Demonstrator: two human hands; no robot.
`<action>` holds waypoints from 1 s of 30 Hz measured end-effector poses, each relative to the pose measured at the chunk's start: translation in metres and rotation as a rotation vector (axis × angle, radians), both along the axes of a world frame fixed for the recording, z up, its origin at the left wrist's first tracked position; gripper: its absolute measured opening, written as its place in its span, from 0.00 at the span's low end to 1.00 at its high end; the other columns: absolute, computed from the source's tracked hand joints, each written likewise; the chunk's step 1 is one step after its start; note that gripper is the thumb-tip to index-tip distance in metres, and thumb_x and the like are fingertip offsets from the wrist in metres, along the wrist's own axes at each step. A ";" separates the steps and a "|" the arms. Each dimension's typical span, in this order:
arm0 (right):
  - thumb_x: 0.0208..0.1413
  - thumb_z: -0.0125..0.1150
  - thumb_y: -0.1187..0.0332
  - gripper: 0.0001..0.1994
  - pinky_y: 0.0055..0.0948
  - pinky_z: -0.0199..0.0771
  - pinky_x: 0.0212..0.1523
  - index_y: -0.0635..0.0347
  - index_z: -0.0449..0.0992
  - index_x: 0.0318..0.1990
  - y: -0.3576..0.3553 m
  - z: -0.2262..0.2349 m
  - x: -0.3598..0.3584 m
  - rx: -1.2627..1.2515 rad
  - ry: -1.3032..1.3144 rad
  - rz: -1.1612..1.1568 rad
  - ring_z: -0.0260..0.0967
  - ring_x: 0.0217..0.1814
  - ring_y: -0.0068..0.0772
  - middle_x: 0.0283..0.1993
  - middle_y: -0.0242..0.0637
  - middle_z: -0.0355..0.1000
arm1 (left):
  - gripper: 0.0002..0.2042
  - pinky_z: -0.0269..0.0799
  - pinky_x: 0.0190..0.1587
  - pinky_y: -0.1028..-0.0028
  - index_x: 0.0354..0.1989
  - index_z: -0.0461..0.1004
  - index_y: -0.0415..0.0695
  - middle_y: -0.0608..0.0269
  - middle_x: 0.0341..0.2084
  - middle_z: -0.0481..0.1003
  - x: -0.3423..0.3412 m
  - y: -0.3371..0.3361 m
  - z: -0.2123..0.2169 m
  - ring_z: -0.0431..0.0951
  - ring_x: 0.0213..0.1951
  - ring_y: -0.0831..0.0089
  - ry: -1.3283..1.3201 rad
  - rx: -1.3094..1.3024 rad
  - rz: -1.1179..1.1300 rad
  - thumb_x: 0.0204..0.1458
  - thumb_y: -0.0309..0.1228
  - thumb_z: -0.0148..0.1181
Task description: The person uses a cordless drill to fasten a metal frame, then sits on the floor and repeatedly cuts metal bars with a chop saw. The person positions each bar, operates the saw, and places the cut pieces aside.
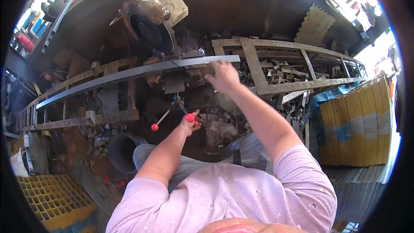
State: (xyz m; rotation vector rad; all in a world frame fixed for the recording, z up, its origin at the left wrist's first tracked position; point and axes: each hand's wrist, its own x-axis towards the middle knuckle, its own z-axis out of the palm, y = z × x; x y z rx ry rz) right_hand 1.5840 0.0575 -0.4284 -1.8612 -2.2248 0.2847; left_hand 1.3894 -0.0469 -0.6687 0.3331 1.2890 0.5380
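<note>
A long silvery metal tube [129, 77] lies across the machine from the far left to the middle. My right hand [224, 76] is at its right end, with bent fingertips at the tube and the thumb spread apart below it. Lower down, my left hand [188, 125] is closed around a red-knobbed clamp handle [190, 118]. Another arm of that handle ends in a red ball [155, 127] to the left. Beyond the tube stands a cut-off saw [151, 28] with a dark round disc and a brown motor housing. A metal block [174, 83] sits under the tube, by the handle's shaft.
Roller-type metal frames [254, 64] extend to both sides of the saw, with many short tube offcuts [280, 72] in and below the right one. Stacked yellow tubes [355, 123] stand at the right, more yellow tubes [56, 196] at the lower left. A dark round bucket [123, 152] is near my legs.
</note>
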 end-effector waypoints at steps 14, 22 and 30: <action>0.53 0.65 0.72 0.17 0.46 0.83 0.58 0.46 0.85 0.50 0.123 0.022 0.107 -0.133 -0.630 0.041 0.81 0.60 0.48 0.53 0.40 0.84 | 0.26 0.79 0.47 0.62 0.45 0.78 0.46 0.66 0.34 0.77 -0.015 0.003 0.009 0.79 0.37 0.67 0.258 0.074 -0.349 0.57 0.59 0.70; 0.52 0.75 0.57 0.26 0.51 0.78 0.61 0.47 0.83 0.60 -0.034 0.095 0.285 0.053 -0.292 -0.388 0.79 0.60 0.53 0.56 0.46 0.83 | 0.25 0.75 0.35 0.64 0.36 0.76 0.46 0.64 0.28 0.76 -0.026 0.004 0.002 0.75 0.28 0.71 0.403 0.113 -0.343 0.57 0.58 0.71; 0.52 0.81 0.65 0.31 0.40 0.78 0.62 0.70 0.79 0.62 -0.366 -0.109 0.381 -0.270 0.563 -0.848 0.81 0.60 0.44 0.59 0.50 0.82 | 0.20 0.72 0.28 0.72 0.47 0.76 0.44 0.67 0.31 0.77 -0.023 -0.011 0.047 0.77 0.27 0.75 0.511 0.278 -0.556 0.59 0.47 0.73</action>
